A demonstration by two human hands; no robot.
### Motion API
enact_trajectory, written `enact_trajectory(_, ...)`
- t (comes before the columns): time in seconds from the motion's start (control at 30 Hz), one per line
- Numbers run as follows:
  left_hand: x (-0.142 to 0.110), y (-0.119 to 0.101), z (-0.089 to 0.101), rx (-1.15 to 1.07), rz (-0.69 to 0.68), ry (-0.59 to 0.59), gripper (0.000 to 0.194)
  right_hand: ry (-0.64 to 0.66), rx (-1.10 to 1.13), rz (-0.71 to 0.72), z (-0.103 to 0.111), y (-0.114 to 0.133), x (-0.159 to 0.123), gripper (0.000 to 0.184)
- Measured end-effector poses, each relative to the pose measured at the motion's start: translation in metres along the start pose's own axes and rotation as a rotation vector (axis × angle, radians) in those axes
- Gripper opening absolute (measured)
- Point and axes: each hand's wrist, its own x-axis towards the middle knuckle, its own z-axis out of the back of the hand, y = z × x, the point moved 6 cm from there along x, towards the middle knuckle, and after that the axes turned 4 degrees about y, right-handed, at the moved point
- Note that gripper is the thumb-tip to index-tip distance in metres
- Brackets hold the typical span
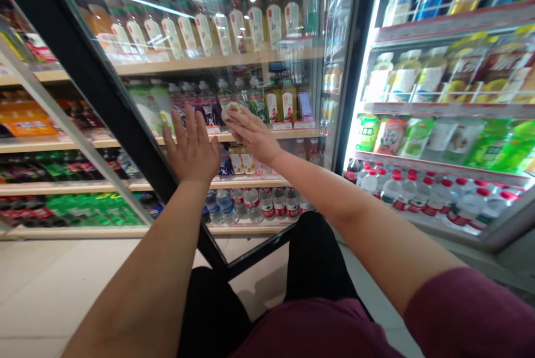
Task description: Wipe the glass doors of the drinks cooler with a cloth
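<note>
A framed glass door (259,250) stands swung open at a slant before me. My left hand (192,151) is raised with its fingers spread, the palm toward the glass near the door's dark left edge. Right of it, my right hand (258,136) presses a crumpled whitish cloth (229,110) to the pane, fingers closed over it. Part of the cloth is covered by those fingers. Through the glass, shelves of bottled drinks show behind both hands.
To the right is a lit fridge with drinks on several shelves (443,110), red-capped water bottles (426,193) lowest. Shelves of soda bottles (87,208) stand left. My knees are close to the door's lower frame, above the tiled floor (54,285).
</note>
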Motion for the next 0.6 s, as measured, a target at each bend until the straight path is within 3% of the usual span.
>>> enact_trajectory(0.2, 0.000, 0.001, 0.001, 0.028, -0.014, -0.018, 0.073, -0.131, 0.028, -0.062, 0.014, -0.025, 0.013, 0.056)
enact_trajectory(0.4, -0.001, -0.006, 0.005, 0.057, -0.026, -0.028, 0.072, -0.075, -0.014, -0.084, 0.015, -0.028, -0.016, 0.053)
enact_trajectory(0.6, 0.001, 0.001, 0.003, 0.057, -0.054, -0.039, 0.077, 0.005, -0.182, -0.194, 0.031, -0.045, -0.005, 0.060)
